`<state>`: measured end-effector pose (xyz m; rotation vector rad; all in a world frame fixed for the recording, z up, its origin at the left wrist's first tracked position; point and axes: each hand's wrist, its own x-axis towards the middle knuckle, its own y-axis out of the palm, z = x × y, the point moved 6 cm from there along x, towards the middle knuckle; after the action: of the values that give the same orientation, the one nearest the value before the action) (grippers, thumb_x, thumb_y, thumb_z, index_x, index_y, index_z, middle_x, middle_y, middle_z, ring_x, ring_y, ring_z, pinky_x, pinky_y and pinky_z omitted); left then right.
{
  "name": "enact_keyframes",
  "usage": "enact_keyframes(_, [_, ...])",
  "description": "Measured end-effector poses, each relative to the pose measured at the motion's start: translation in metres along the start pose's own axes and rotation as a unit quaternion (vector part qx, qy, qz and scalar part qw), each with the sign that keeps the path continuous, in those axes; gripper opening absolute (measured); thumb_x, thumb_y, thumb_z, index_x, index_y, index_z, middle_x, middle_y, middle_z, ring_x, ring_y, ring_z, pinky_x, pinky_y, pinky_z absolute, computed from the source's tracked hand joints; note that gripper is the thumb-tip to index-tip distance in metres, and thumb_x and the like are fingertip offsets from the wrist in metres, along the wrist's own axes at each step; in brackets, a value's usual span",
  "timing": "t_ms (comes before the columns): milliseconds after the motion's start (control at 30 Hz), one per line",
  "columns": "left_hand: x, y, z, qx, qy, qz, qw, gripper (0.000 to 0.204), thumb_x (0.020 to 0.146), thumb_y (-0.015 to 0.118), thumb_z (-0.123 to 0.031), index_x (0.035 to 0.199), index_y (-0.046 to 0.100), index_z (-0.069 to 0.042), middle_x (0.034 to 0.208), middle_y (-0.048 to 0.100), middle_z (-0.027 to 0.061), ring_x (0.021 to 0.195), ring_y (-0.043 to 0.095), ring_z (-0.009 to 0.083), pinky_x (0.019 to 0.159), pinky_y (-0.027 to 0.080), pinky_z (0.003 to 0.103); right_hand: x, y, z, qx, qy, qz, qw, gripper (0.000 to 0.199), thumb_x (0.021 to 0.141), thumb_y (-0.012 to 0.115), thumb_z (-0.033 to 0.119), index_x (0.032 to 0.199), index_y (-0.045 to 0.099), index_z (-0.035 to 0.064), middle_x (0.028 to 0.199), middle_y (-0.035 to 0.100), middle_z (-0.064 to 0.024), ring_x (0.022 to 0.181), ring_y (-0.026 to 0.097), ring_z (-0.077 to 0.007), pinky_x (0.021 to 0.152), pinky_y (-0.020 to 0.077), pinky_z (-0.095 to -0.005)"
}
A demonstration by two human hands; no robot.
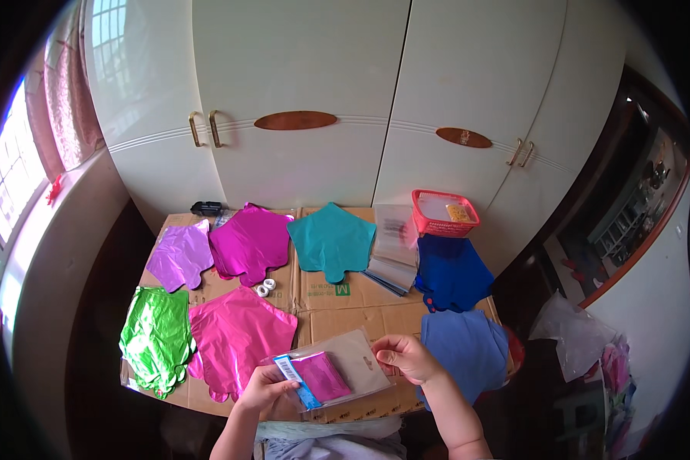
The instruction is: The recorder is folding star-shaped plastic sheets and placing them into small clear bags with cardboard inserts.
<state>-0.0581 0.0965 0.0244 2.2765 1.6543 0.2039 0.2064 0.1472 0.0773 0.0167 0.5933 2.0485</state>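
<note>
Clear bag (363,366) (magenta packet (327,377) inside): left fingers (271,376) pinch one end, right fingers (392,346) the other.

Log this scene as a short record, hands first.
Left hand: grips the packet by its left end
Right hand: at the packet's right end; firmness unclear
Packet: clear, with folded pink contents and blue label
Surface: cardboard
Left: lilac piece, purple piece, green piece, pink piece
Middle: teal piece
Right: dark blue piece, light blue piece
Back right: red basket
</note>
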Motion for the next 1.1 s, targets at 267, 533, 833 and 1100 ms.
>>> enact_keyframes(267, [0.002,0.004,0.000,0.021,-0.017,-0.020,0.999,0.016,0.084,0.068,-0.002,0.100,0.066,0.003,0.091,0.070,0.0051,0.083,0.065,0.0112,0.075,0.053,0.026,-0.012,0.013,0.031,-0.429,-0.176,-0.188,0.866,0.022,0.080,0.073,0.015,0.095,0.067,-0.0001,0.081,0.070,-0.0070,0.074,0.068,-0.0107,0.067,0.0535,-0.0232])
enact_keyframes(533, [0.001,0.011,0.006,0.032,0.008,-0.018,0.999,0.018,0.085,0.068,-0.004,0.102,0.066,0.002,0.087,0.069,0.0035,0.077,0.063,0.0083,0.068,0.051,0.024,-0.022,0.037,0.041,-0.647,-0.345,-0.269,0.625,0.017,0.075,0.068,0.009,0.091,0.067,0.0037,0.070,0.065,-0.0072,0.065,0.065,-0.0208,0.060,0.0539,-0.0307])
enact_keyframes(833, [-0.004,0.034,0.010,0.117,0.065,-0.053,0.990,0.013,0.086,0.067,-0.004,0.098,0.067,0.002,0.083,0.068,0.0011,0.072,0.062,0.0053,0.063,0.051,0.021,-0.015,0.031,0.033,-0.689,-0.304,-0.317,0.577,0.022,0.072,0.066,0.004,0.094,0.067,0.0044,0.078,0.066,-0.0095,0.067,0.065,-0.0258,0.059,0.0533,-0.0345])
enact_keyframes(1100, [-0.003,0.024,0.027,0.002,0.054,-0.088,0.995,0.017,0.084,0.069,-0.004,0.100,0.066,0.002,0.084,0.068,0.0028,0.074,0.062,0.0072,0.065,0.050,0.021,-0.001,0.003,0.024,-0.384,-0.221,-0.176,0.879,0.019,0.088,0.063,0.015,0.098,0.064,0.0001,0.072,0.063,-0.0031,0.060,0.057,-0.0105,0.056,0.0459,-0.0257])
